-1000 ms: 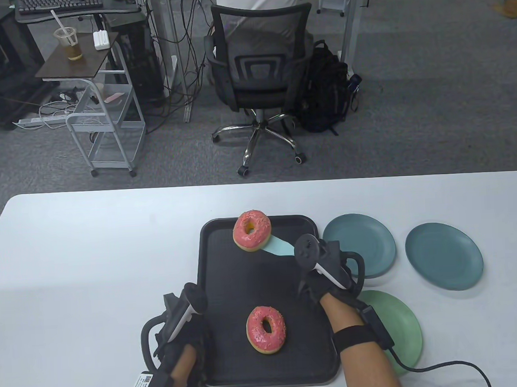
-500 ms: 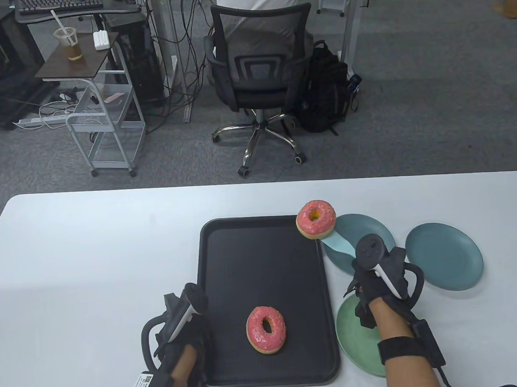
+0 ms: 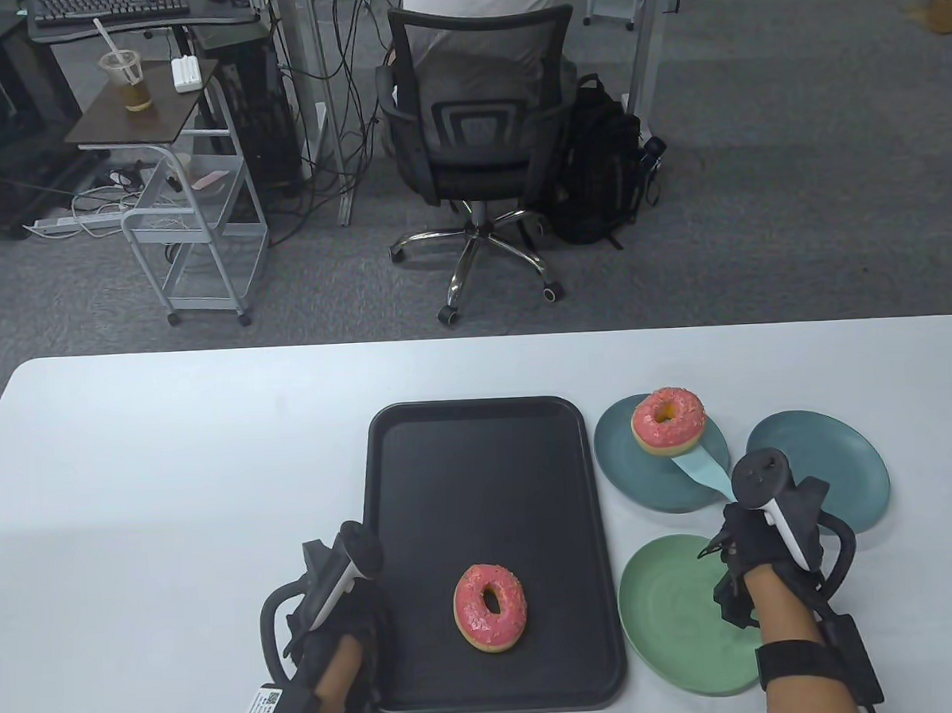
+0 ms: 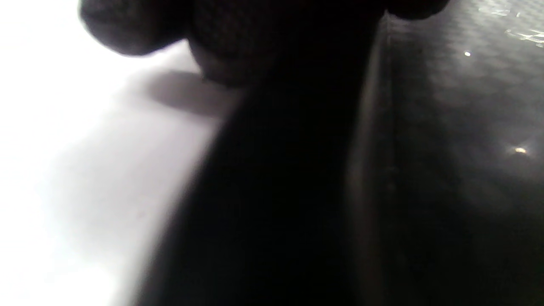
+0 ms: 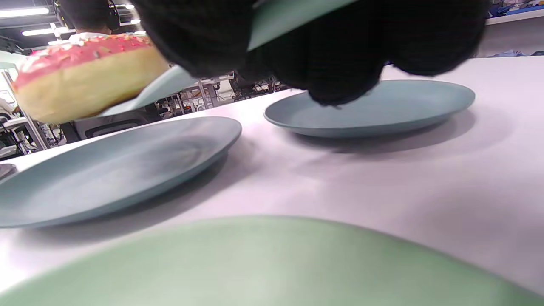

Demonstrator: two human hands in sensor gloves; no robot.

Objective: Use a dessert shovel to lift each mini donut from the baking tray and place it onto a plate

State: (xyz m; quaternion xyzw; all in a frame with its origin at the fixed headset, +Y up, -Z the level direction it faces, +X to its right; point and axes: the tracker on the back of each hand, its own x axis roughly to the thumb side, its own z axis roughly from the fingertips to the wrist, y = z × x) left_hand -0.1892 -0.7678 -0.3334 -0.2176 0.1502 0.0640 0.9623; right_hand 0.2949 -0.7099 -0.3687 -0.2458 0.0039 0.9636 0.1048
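My right hand [image 3: 752, 533] grips the handle of a pale teal dessert shovel [image 3: 701, 468]. On its blade lies a pink-frosted mini donut [image 3: 668, 420], held a little above the near blue-grey plate [image 3: 621, 460]. In the right wrist view the donut [image 5: 85, 74] hangs over that plate [image 5: 106, 170] without touching it. A second pink donut [image 3: 491, 607] sits on the black baking tray [image 3: 481, 452], near its front. My left hand [image 3: 338, 611] rests against the tray's left front rim; its fingers are mostly hidden and hold nothing that shows.
A second blue plate [image 3: 840, 465] lies at the far right and a green plate [image 3: 672, 609] under my right wrist, both bare. The white table's left half is bare. An office chair [image 3: 476, 133] stands beyond the far edge.
My right hand has carried the shovel and donut rightward off the tray's far end and over the near blue-grey plate. The left hand and the other donut have stayed put.
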